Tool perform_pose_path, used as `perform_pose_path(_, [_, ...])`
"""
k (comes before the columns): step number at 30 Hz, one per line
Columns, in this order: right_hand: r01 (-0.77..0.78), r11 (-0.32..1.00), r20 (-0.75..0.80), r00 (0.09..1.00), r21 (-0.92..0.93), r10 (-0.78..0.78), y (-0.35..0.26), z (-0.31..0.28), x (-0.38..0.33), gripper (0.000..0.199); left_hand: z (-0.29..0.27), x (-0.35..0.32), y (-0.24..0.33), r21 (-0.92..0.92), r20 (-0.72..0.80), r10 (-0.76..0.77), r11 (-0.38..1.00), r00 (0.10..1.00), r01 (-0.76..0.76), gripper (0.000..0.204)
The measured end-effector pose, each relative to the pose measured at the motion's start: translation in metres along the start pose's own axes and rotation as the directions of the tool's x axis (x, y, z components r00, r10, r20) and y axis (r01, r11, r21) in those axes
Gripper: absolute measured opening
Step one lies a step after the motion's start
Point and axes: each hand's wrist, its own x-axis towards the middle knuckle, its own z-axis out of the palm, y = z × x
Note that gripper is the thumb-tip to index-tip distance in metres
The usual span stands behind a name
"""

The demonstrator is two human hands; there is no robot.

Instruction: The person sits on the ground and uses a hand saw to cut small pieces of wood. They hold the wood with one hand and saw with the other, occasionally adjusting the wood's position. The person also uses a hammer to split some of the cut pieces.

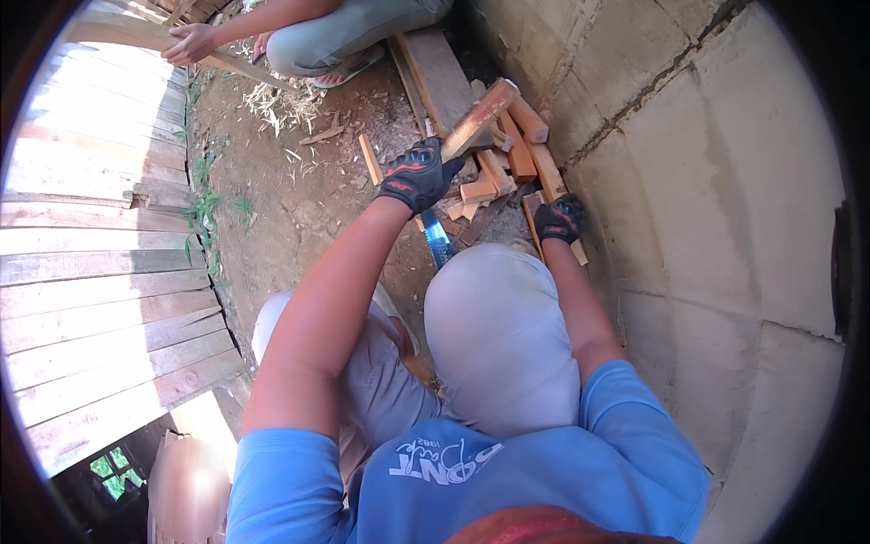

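I crouch over a heap of short cut wood pieces (507, 163) lying on bare earth beside a concrete wall. My left hand (419, 174), in a black glove with red marks, grips a short wooden block (480, 118) and holds it tilted above the heap. My right hand (558, 219), gloved the same way, rests closed on a narrow wood piece (550, 179) at the foot of the wall. A blue strip-like tool (437, 238) lies on the ground just under my left wrist, partly hidden by my knee.
A pale concrete block wall (707, 181) rises on the right. Weathered wooden planks (91, 272) cover the left. At the top, another person squats and holds a long plank (136, 36). A wide board (435, 72) lies near their foot. Dirt ground (290, 199) has chips and straw.
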Motion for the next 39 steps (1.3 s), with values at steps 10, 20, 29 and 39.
perform_pose_path(10, [-0.159,0.969,0.261,0.960,0.191,0.106,-0.006,-0.010,0.005,0.073,-0.003,-0.002,0.001,0.024,0.065,0.041,0.999,0.997,-0.043,0.069])
perform_pose_path(20, [0.275,0.956,0.171,0.952,-0.105,-0.254,0.008,-0.005,-0.014,0.069,-0.018,0.000,-0.016,0.009,0.060,0.039,0.999,0.997,-0.039,0.067])
perform_pose_path(29, [-0.018,0.997,-0.064,0.998,0.079,0.023,-0.008,0.013,-0.023,0.082,-0.014,-0.005,-0.015,-0.040,0.028,0.059,0.998,0.998,-0.058,0.056])
perform_pose_path(39, [0.029,0.994,-0.107,0.993,-0.103,-0.040,-0.007,0.026,0.002,0.054,-0.030,-0.015,-0.003,0.031,0.076,0.034,0.999,0.997,-0.037,0.068])
